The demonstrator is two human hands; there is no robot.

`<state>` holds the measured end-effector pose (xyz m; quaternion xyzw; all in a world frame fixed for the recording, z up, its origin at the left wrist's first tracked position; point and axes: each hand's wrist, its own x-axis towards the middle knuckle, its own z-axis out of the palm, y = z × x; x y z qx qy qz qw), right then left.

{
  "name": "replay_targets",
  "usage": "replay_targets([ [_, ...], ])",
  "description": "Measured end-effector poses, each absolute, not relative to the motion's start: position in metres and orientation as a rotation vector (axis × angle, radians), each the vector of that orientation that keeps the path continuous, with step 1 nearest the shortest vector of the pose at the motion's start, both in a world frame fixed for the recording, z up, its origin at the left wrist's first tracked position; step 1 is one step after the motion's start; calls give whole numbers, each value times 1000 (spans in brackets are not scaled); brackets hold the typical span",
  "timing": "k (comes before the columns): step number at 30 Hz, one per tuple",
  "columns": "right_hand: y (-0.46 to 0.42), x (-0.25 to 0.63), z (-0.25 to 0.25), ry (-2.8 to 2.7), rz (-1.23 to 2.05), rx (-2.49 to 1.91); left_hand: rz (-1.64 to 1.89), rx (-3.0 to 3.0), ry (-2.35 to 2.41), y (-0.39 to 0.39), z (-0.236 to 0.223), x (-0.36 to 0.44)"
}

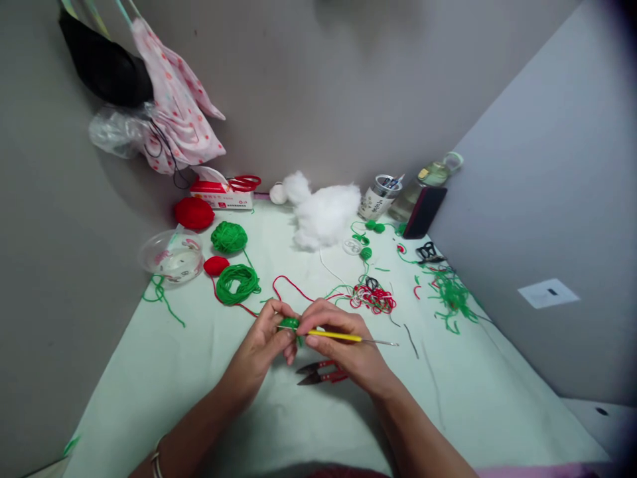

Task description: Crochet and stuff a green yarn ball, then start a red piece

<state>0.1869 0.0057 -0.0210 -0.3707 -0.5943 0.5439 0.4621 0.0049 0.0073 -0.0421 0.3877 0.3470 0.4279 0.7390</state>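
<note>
Fingers (323, 318) near-closed, L hand (259, 345) pinching green yarn pc (289, 323), R hand (354, 355) w/ yellow hook (336, 336), both angled in

Left fingers (280, 341) pinch a green piece (289, 323), right fingers (323, 320) a yellow hook (339, 336).

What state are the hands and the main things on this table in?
Left hand: closed on green piece
Right hand: closed around yellow hook
Snips: lying down, blades apart
Phone: propped up, leaning
Cup: upright, things inside
Plastic bowl: upright, uncovered
White stuffing: fluffy heap
Green ball: wound
Green coil: loosely looped
Red-and-white yarn: tangled
</note>
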Motion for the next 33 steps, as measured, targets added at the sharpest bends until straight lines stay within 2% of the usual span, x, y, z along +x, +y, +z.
replay_targets([
  [11,1,193,-15,-1630,988,-934,970,787,744,4,-26,5],
  [21,-5,193,-7,-1775,968,-886,956,547,596,0,-22,22],
  [28,-2,202,-5,-1454,942,-1010,769,1167,751,5,-8,-8],
  [33,-1,197,-4,-1290,1093,-1106,1078,1457,974,6,14,-34],
])
